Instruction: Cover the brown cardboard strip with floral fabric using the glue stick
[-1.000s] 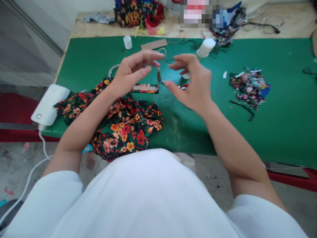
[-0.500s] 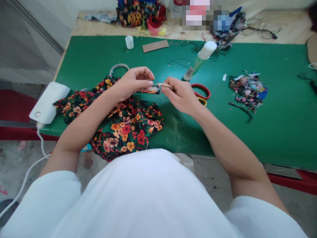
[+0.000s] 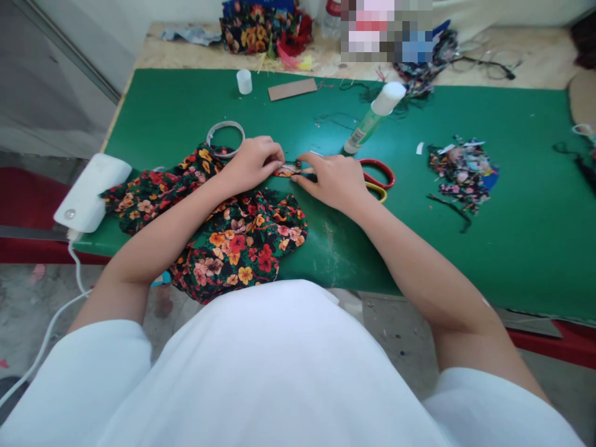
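Near the middle of the green tabletop [image 3: 335, 242], my left hand [image 3: 254, 164] is closed, its thumb and fingertip pinching one end of a small floral fabric strip [image 3: 285, 173]. My right hand [image 3: 336, 180] is closed at the strip's other end, around a thin tan piece [image 3: 307, 171] whose kind I cannot make out. Its fingers hide most of that piece. Floral fabric pieces [image 3: 237, 242] lie bunched below my left hand and forearm. Just right of my right hand rest scissors with a red and a yellow handle loop [image 3: 382, 173]; their blades are hidden.
A glue stick [image 3: 370, 121] lies beyond my right hand. A white ring [image 3: 225, 124], a white cap [image 3: 244, 82] and a brown flat strip [image 3: 292, 89] are farther back. Fabric scraps [image 3: 463, 171] pile at right; a white corded box [image 3: 93, 192] sits at the left edge.
Both hands have lowered slightly toward the tabletop. My right hand has turned over, and its fingers now reach left along the small strip. The white ring shows more fully.
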Demonstrator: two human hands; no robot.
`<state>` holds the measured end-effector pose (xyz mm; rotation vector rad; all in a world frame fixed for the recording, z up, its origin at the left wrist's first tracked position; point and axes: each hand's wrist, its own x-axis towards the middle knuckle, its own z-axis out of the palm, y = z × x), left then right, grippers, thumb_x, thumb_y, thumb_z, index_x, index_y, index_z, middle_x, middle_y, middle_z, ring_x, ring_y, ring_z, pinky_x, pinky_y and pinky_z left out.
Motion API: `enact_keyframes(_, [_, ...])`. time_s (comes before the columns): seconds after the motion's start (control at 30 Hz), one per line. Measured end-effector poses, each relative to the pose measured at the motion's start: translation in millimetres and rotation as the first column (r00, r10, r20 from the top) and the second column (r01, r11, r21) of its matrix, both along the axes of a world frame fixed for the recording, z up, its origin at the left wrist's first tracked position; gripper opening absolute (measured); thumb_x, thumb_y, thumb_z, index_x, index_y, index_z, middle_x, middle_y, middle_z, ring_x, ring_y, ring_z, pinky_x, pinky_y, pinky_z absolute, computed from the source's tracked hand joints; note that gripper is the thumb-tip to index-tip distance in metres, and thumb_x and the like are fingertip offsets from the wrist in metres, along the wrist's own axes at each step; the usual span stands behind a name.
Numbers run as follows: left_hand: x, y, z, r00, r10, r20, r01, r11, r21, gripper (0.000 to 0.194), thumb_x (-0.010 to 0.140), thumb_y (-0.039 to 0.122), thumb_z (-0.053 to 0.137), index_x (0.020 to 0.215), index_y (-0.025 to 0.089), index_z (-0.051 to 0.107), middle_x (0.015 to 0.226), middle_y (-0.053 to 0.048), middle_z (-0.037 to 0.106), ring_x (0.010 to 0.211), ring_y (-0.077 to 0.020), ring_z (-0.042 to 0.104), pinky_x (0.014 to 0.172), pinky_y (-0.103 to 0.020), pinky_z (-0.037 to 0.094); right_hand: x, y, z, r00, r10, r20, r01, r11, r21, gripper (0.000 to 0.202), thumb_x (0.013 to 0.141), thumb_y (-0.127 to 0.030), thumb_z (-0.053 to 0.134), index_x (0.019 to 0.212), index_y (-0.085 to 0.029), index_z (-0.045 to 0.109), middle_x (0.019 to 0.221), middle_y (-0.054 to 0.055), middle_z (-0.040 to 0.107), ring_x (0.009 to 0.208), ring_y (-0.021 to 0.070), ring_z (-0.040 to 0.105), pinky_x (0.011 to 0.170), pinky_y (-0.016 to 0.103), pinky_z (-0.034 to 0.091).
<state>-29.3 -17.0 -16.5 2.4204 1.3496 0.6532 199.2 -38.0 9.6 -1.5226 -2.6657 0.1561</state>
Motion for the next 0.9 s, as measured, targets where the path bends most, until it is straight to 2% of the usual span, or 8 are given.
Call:
enact_keyframes(0.13, [-2, -2, 4.6, 0.998, -0.032, -0.046, 0.031, 0.999, -0.031, 0.018, 0.09, 0.023, 0.063, 0.095, 0.014, 0.077, 0.089, -0.007, 0.073, 0.089, -0.0186, 0.066, 0.091, -0.036, 0.052, 0, 1, -1.1, 0.999, 0.009, -0.036, -0.009, 1.0, -0.014, 0.044, 0.103, -0.049, 0.053, 0.133, -0.019, 0.069, 0.111, 0.015, 0.081, 0.096, 0.0352, 0.072, 0.074, 0.035, 0.039])
enact_keyframes(0.33, [-6, -8, 21.6, 0.996, -0.068, -0.052, 0.061, 0.99, -0.126, 0.018, 0.089, 0.026, 0.067, 0.094, 0.014, 0.079, 0.086, -0.005, 0.077, 0.083, -0.0151, 0.067, 0.088, -0.031, 0.051, 6, 4, -3.0, 0.994, 0.039, -0.097, -0.041, 0.999, -0.027, 0.045, 0.099, -0.05, 0.06, 0.129, -0.018, 0.07, 0.096, 0.013, 0.08, 0.084, 0.0312, 0.068, 0.072, 0.034, 0.038])
enact_keyframes(0.47, [-4, -12, 28.6, 0.999, -0.039, -0.008, 0.037, 0.985, -0.168, 0.019, 0.087, 0.026, 0.067, 0.092, 0.013, 0.08, 0.084, -0.005, 0.078, 0.077, -0.0142, 0.066, 0.083, -0.029, 0.05, 13, 6, -2.1, 0.975, 0.071, -0.21, -0.076, 0.997, -0.018, 0.04, 0.102, -0.047, 0.053, 0.123, -0.02, 0.072, 0.081, 0.007, 0.075, 0.073, 0.0247, 0.063, 0.072, 0.032, 0.037])
enact_keyframes(0.63, [-1, -13, 27.0, 0.999, 0.0, 0.055, 0.013, 0.972, -0.234, 0.018, 0.085, 0.026, 0.067, 0.089, 0.013, 0.079, 0.079, -0.003, 0.076, 0.07, -0.0122, 0.063, 0.076, -0.028, 0.049, 16, 10, -7.9, 0.945, 0.092, -0.315, -0.097, 0.995, -0.001, 0.035, 0.102, -0.043, 0.05, 0.112, -0.02, 0.075, 0.073, 0.004, 0.071, 0.064, 0.02, 0.058, 0.069, 0.031, 0.035])
enact_keyframes(0.9, [-2, -11, 22.0, 0.993, -0.003, 0.12, 0.035, 0.963, -0.266, 0.019, 0.084, 0.025, 0.066, 0.094, 0.013, 0.077, 0.079, -0.002, 0.075, 0.072, -0.0117, 0.064, 0.077, -0.026, 0.049, 13, 11, -11.9, 0.959, 0.103, -0.264, -0.108, 0.994, -0.004, 0.026, 0.099, -0.034, 0.054, 0.108, -0.019, 0.073, 0.077, 0.008, 0.073, 0.069, 0.0242, 0.063, 0.068, 0.033, 0.037])
